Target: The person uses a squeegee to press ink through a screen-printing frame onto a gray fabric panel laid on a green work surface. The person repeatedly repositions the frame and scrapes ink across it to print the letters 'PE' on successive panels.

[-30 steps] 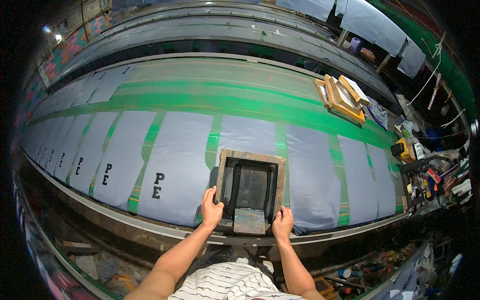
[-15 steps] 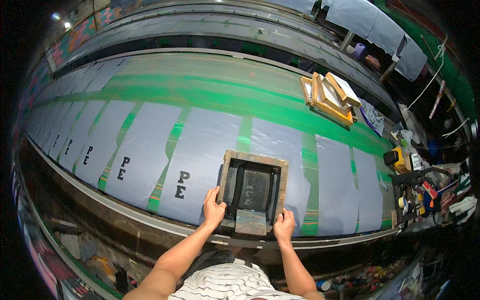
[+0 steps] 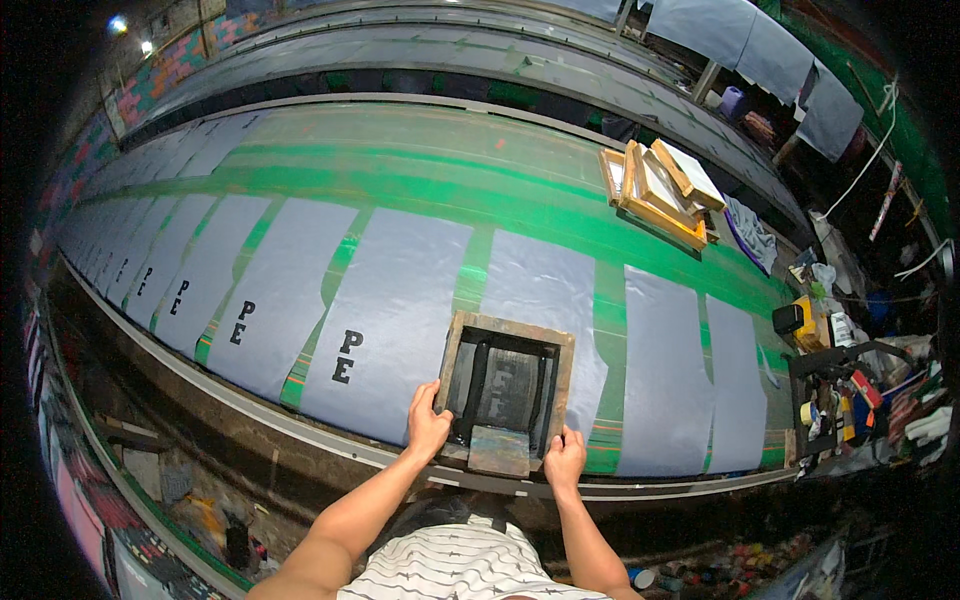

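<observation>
A wooden-framed printing screen (image 3: 566,385) lies over a grey cloth piece (image 3: 540,272) at the near edge of the long green table (image 3: 400,165). My left hand (image 3: 430,425) grips the screen's left side low down, thumb on top. At its lower right corner my right hand (image 3: 564,462) holds the frame with curled fingers. Inside, a flat squeegee (image 3: 500,450) rests against the near side, with dark ink on the mesh around it. Whether the screen touches the cloth I cannot tell. To the left, a cloth piece (image 3: 390,290) carries black printed letters.
Several more printed grey pieces run off to the left. Two plain cloth pieces (image 3: 665,370) lie to the right. Stacked wooden screens (image 3: 665,195) sit at the far right, beside a rag (image 3: 755,235). Tools and a yellow container (image 3: 815,322) crowd the table's right end.
The screen has shifted slightly right and toward me relative to the cloth, both hands staying on it. My view has moved a little. The squeegee stays at the near side.
</observation>
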A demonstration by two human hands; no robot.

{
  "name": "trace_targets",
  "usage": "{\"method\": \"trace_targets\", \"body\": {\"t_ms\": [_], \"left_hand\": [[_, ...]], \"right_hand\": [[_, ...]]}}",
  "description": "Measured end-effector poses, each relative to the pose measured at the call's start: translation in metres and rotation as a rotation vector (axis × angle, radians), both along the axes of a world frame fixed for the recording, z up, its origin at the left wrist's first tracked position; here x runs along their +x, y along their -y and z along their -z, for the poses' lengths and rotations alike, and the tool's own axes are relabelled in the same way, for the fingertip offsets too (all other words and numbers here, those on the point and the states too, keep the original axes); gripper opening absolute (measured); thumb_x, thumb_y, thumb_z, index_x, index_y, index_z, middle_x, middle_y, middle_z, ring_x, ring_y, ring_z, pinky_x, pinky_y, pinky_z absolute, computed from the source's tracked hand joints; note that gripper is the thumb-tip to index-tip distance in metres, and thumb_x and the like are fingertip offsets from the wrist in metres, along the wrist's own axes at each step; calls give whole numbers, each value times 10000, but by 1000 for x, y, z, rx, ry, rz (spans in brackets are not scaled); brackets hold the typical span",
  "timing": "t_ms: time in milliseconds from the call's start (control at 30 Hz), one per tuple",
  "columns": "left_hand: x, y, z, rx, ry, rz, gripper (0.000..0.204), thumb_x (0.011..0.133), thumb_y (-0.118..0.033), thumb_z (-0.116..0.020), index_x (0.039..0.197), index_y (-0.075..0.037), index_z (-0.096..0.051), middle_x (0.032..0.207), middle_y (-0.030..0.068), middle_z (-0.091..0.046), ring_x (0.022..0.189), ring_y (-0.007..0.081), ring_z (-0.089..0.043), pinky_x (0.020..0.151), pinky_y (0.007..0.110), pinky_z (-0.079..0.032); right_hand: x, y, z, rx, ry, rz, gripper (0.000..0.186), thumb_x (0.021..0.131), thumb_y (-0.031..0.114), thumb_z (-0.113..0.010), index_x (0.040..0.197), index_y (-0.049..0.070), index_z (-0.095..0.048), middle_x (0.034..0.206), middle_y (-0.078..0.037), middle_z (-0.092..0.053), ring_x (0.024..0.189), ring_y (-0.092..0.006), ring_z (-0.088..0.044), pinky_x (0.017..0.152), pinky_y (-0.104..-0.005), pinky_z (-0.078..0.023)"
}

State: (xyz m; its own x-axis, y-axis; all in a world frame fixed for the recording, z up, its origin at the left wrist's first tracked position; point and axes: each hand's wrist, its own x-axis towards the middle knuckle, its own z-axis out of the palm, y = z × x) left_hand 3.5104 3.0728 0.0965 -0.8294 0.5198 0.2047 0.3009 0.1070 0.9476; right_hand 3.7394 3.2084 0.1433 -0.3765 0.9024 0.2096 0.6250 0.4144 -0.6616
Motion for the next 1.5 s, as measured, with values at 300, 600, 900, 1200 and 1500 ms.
{"method": "trace_targets", "body": {"t_ms": [300, 600, 900, 1200, 1500], "left_hand": [[5, -6, 7, -9, 33, 19, 597, 693, 45, -600, 1288, 76, -558, 1163, 195, -589, 1121, 357, -583, 988, 368, -461], [7, -7, -3, -38, -42, 20, 608, 697, 71, -599, 1303, 69, -555, 1161, 153, -585, 918, 247, -609, 753, 306, -501], [2, -7, 4, -47, -31, 28, 598, 703, 61, -614, 1298, 69, -560, 1137, 152, -586, 853, 244, -607, 709, 309, -502], [4, -6, -10, -128, 19, 42, 599, 710, 37, -606, 1306, 70, -557, 1187, 180, -597, 997, 306, -624, 836, 336, -510], [-2, -4, 4, -131, -1, 72, 602, 716, 12, -605, 1311, 83, -541, 1188, 214, -580, 1120, 378, -583, 971, 378, -463]], "right_hand": [[9, -4, 11, 8, 27, 10, 318, 892, 63, -567, 1185, -42, -633, 1049, -214, -609, 1003, -416, -589, 899, -463, -468], [12, -9, 14, -28, 52, 2, 324, 893, 80, -586, 1185, -51, -637, 1070, -223, -618, 1017, -423, -595, 904, -465, -472], [13, -13, 16, -53, 87, -26, 343, 909, 112, -595, 1200, -66, -632, 1087, -227, -619, 1024, -418, -596, 907, -466, -473], [17, -16, 21, -36, 95, -47, 348, 915, 128, -599, 1197, -72, -629, 1091, -234, -617, 1036, -421, -590, 920, -469, -469], [7, 0, -21, 116, 32, -252, 395, 886, 198, -678, 1199, -35, -621, 1125, -218, -607, 1054, -409, -578, 932, -472, -465]]}}
